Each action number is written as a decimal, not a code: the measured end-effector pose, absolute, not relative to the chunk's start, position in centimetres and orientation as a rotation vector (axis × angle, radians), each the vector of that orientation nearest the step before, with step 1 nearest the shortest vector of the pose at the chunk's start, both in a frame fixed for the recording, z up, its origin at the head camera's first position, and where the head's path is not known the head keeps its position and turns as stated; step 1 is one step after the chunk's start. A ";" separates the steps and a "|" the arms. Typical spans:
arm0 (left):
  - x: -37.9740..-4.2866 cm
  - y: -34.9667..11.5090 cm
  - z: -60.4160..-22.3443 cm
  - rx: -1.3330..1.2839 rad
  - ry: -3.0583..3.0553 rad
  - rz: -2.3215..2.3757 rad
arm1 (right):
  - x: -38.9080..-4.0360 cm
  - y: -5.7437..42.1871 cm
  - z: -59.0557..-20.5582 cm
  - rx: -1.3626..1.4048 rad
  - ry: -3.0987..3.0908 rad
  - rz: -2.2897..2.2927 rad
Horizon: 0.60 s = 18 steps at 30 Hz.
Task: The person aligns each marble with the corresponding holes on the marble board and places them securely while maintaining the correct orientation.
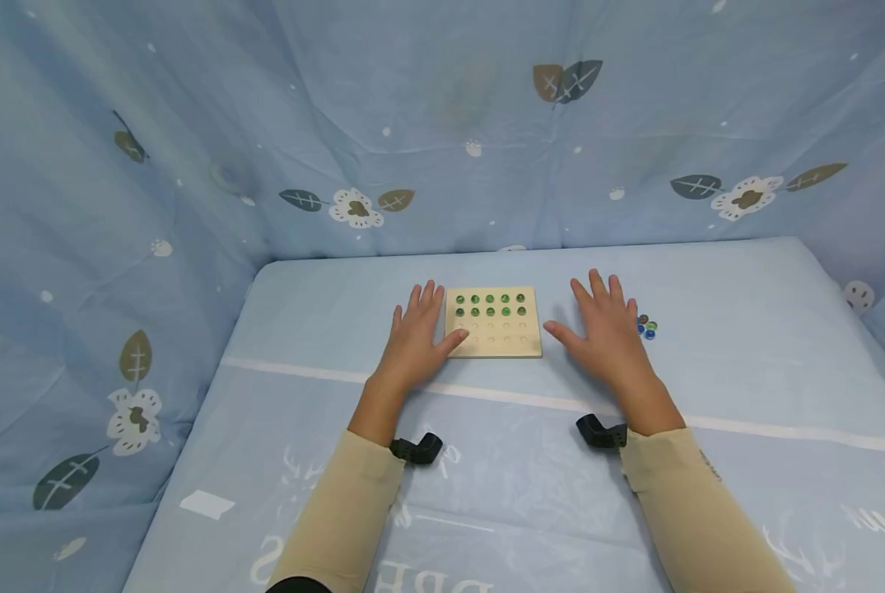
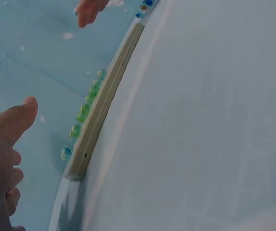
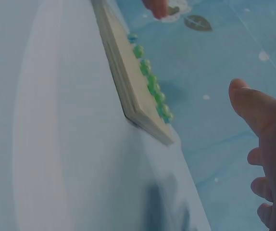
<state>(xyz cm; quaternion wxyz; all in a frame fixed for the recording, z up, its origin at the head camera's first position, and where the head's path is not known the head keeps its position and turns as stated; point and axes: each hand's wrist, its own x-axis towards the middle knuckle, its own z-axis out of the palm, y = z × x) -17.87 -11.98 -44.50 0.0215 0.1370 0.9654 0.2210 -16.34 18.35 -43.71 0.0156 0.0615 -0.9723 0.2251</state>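
Note:
A pale wooden board (image 1: 492,339) with rows of round hollows lies on the table. Green glass marbles (image 1: 490,312) fill its two far rows, while the hollows in the near rows hold none. To the board's left is my left hand (image 1: 417,342), fingers extended, its thumb reaching over the near left corner. My right hand (image 1: 605,333) is spread out to the right of the board, apart from it, holding nothing. Just beyond its outer fingers sits a small cluster of loose marbles (image 1: 649,333), blue, green and reddish, perhaps partly hidden by that hand.
A light blue cloth (image 1: 746,346) with a pale stripe covers the table. Patterned fabric (image 1: 457,123) hangs behind it and at the sides. A white patch (image 1: 207,504) shows at the near left. Each wrist wears a small black camera (image 1: 601,431).

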 end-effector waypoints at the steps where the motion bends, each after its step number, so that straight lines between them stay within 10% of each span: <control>1: -17.9 -12.1 -44.6 0.434 2.985 0.701 | -16.4 18.7 -43.7 0.187 -3.018 0.715; 18: -18.2 -14.7 -46.5 0.511 2.844 0.910 | -15.4 27.0 -43.7 -0.217 -2.909 1.084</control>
